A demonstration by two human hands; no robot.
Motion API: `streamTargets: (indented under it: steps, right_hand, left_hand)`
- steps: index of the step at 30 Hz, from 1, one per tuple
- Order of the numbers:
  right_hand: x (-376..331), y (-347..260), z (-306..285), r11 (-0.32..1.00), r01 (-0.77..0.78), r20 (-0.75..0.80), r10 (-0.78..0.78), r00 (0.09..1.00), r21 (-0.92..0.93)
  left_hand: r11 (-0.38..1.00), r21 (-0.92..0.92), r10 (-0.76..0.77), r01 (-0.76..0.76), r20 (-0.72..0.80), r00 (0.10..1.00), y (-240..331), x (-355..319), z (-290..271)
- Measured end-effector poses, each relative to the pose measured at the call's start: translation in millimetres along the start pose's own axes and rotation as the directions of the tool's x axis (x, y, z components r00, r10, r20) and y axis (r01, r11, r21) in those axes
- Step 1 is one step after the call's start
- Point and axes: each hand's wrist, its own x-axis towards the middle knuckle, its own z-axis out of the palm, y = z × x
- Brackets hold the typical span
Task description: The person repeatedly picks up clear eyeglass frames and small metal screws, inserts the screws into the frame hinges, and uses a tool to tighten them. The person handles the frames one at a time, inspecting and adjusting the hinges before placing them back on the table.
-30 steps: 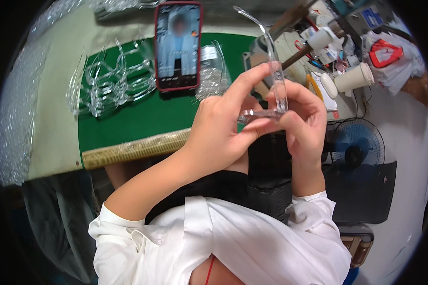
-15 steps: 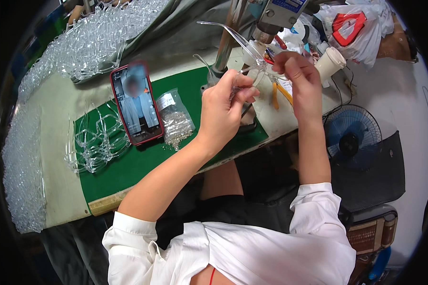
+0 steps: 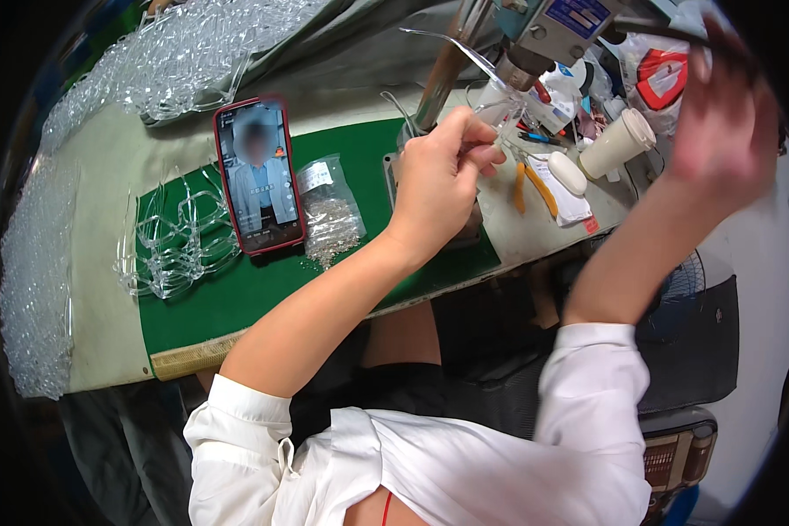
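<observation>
My left hand [image 3: 443,188] is closed on a clear plastic glasses frame [image 3: 500,110], pinching it under the head of a bench press [image 3: 535,48]. One of its temples [image 3: 451,38] sticks up to the left, beside the metal column. My right hand [image 3: 719,123] is raised at the far right, smeared by motion, at the outer end of the press's dark lever [image 3: 666,31]. Whether its fingers are wrapped round the lever cannot be made out. Left of my left hand lies a small plastic bag of tiny metal parts [image 3: 331,219], some spilled at its mouth.
A phone [image 3: 261,180] in a red case stands on the green mat [image 3: 263,294]. Several clear frames [image 3: 180,237] lie left of it, with large heaps of clear frames [image 3: 184,53] behind. Right of the press are orange-handled pliers [image 3: 539,188], a white cup [image 3: 618,145] and a plastic bag [image 3: 662,79].
My right hand has left the glasses frame and swung up and right to the press lever. My left hand, still on the frame, appears slightly farther right. The whole view has shifted a little.
</observation>
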Motion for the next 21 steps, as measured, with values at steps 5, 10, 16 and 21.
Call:
streamTargets:
  steps: [5,10,16,21]
  right_hand:
    - [-46,15,22,0.929,0.252,-0.080,-0.282,0.956,-0.272]
    - [1,-8,37,0.968,0.021,-0.159,-0.063,0.985,-0.249]
    - [-110,56,66,0.870,-0.332,-0.215,0.269,0.939,-0.364]
    - [-223,74,139,0.587,-0.223,0.337,0.690,0.640,-0.778]
  left_hand:
    - [0.999,0.039,0.018,-0.020,0.031,0.999,-1,1,1]
    - [0.997,0.027,0.065,-0.067,0.048,0.997,1,3,-7]
    - [0.999,-0.035,-0.012,0.016,0.103,0.995,51,-55,-78]
    - [0.973,0.232,-0.002,-0.024,0.111,0.994,114,-128,-155]
